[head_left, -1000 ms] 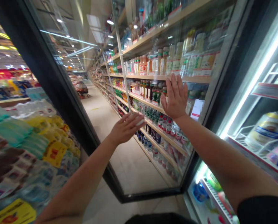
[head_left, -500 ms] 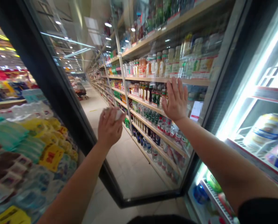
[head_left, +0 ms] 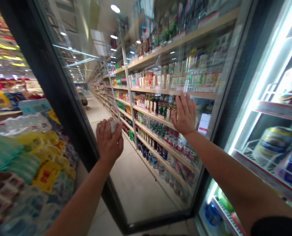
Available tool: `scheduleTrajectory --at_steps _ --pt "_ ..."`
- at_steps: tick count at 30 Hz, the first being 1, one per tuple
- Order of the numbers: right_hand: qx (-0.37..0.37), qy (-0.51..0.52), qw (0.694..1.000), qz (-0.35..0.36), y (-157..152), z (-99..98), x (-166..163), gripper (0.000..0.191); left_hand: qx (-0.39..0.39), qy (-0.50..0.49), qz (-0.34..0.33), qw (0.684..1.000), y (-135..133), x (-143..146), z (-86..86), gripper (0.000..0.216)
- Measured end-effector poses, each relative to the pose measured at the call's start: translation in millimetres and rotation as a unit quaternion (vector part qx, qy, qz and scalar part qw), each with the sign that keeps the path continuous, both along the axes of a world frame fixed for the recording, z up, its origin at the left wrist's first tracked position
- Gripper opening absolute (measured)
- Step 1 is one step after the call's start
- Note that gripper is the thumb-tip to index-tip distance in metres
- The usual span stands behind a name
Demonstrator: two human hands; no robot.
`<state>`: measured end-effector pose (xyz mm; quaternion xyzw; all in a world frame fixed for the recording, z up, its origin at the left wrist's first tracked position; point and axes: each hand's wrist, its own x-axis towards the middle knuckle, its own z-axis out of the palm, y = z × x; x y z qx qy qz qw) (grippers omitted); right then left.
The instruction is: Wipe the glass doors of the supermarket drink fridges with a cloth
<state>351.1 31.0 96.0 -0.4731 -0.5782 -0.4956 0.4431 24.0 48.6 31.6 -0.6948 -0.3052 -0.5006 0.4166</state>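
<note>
Since the frame half a second ago, the left hand has been shifting toward the left of the picture, carrying a crumpled white cloth nearer the dark door frame. The right hand is staying at almost the same part of the glass door, while the whole view is tilting a little. The cloth is therefore now covering a patch of glass closer to that frame, left of the picture's middle.

The left fingers are bending together over the cloth, seemingly holding it against the pane. The right fingers are stretching upward, slightly apart and gripping nothing, with the palm appearing to rest flat on the glass, right of centre.

Around the hands, rows of bottles are showing in the glass on long shelves. Along the right edge, a lit fridge is holding a large can in a wire rack.

Little writing is coming through clearly. The white label just right of the right hand is carrying a red bar and a blocked-out patch, its text too small to read. The yellow sign at lower left is showing blurred red characters. The can is wearing a blue band whose lettering cannot be made out, and no brand is readable on the bottles.
</note>
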Motion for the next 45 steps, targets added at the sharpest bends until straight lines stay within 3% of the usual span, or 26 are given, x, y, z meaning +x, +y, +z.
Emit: scheduleTrajectory --at_steps 2,5,7,12,14,18,19,22,24,28,31,35,39,45 --pt "0.0 0.002 1.0 0.001 0 -0.2 0 0.058 0.001 -0.002 -0.005 1.0 -2 6 0.4 0.075" --pt "-0.017 0.012 1.0 0.004 -1 0.0 0 0.059 0.005 0.187 -0.033 0.982 -5 13 1.4 0.072" --pt "-0.022 0.019 1.0 0.005 -1 0.2 -1 0.059 0.008 0.237 -0.033 0.971 -3 10 10.0 0.07" --pt "-0.012 0.011 1.0 -0.004 -2 0.4 -1 0.059 0.023 -0.022 -0.006 0.999 5 8 40.9 0.075" --pt "-0.013 0.009 1.0 -0.008 -2 0.4 -1 0.06 0.017 0.003 -0.026 1.0 4 21 48.4 0.075" --pt "0.009 -0.003 1.0 -0.021 -1 0.3 -2 0.059 0.008 0.212 -0.062 0.975 -2 41 69.4 0.068" --pt "0.019 -0.009 0.999 -0.024 -1 0.2 -2 0.059 0.011 0.205 -0.056 0.977 -3 42 77.3 0.065" --pt "0.038 -0.02 0.999 -0.025 -2 -0.1 -4 0.059 0.009 0.06 -0.035 0.998 1 40 99.0 0.061" --pt "0.035 -0.018 0.999 -0.019 -2 -0.2 -3 0.06 -0.001 0.024 -0.044 0.999 4 40 105.6 0.06" --pt "0.034 -0.015 0.999 -0.006 0 -0.2 1 0.062 -0.01 0.147 -0.058 0.987 6 44 100.1 0.069" --pt "0.057 -0.016 0.998 0.005 -5 -1.1 -5 0.064 -0.005 0.163 -0.063 0.985 5 45 94.0 0.071" --pt "0.068 -0.073 0.989 0.106 -21 -3.2 -50 0.07 0.029 0.16 -0.133 0.978 8 42 93.3 0.069" --pt "0.001 -0.152 0.961 0.23 -23 -2.9 -107 0.065 0.046 0.133 -0.206 0.968 12 42 96.2 0.074" --pt "-0.014 -0.116 0.975 0.191 -15 -6.5 -131 0.046 0.059 0.117 -0.209 0.969 6 38 94.2 0.069"
